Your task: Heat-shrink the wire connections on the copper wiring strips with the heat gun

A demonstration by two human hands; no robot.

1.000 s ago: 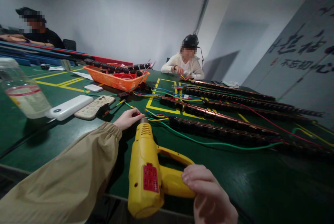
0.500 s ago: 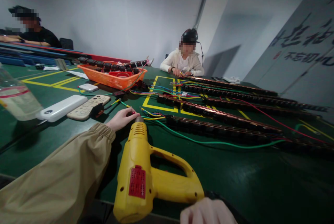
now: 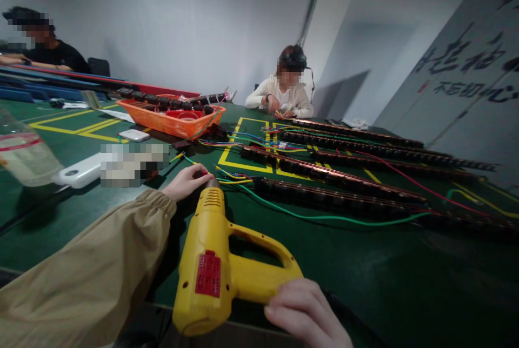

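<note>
My right hand (image 3: pixel 306 313) is closed around the handle of a yellow heat gun (image 3: pixel 219 261), whose nozzle points away from me toward a bundle of coloured wires (image 3: pixel 231 176). My left hand (image 3: pixel 187 181), in a tan sleeve, is pinched on a red wire end right in front of the nozzle. Long dark strips of connectors (image 3: pixel 336 196) with copper rails stretch to the right across the green table (image 3: pixel 365 272).
An orange basket (image 3: pixel 170 121) of black parts stands at the back left. A white power bank (image 3: pixel 79 172), a phone and a plastic bottle (image 3: pixel 22 153) lie at the left. One person sits across the table, another at the far left.
The heat gun has shifted slightly left and nearer to me, and my right hand has come back up onto its handle. My left hand stays on the wire.
</note>
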